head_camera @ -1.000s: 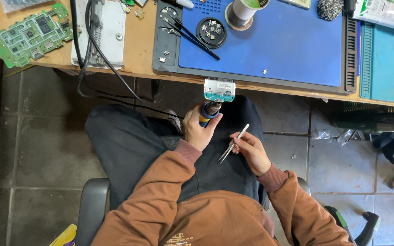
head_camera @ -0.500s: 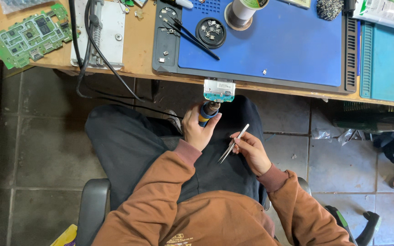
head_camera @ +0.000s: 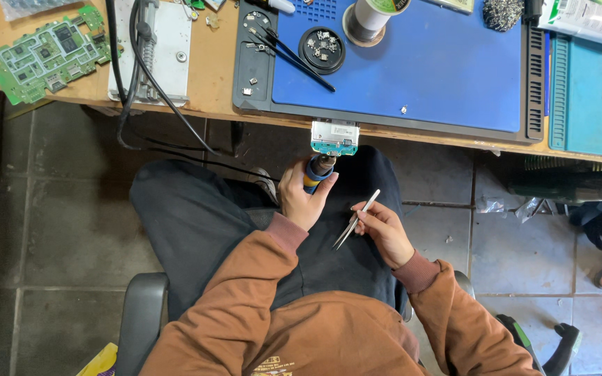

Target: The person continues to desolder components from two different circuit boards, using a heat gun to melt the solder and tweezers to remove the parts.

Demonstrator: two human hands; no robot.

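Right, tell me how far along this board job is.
Done: the small circuit board sits at the desk edge, loose parts laid out in the round black tray. In hand: left hand grips the soldering iron just under the board, right hand holds tweezers away from it. Left: no part is in the tweezers yet.

Workbench clutter around the blue mat

Blue work mat (head_camera: 440,69) on the wooden bench: solder spool (head_camera: 373,15) at its top edge, round black parts dish (head_camera: 322,47) at its left, green circuit board (head_camera: 49,54) far left, teal mat (head_camera: 593,97) just right.
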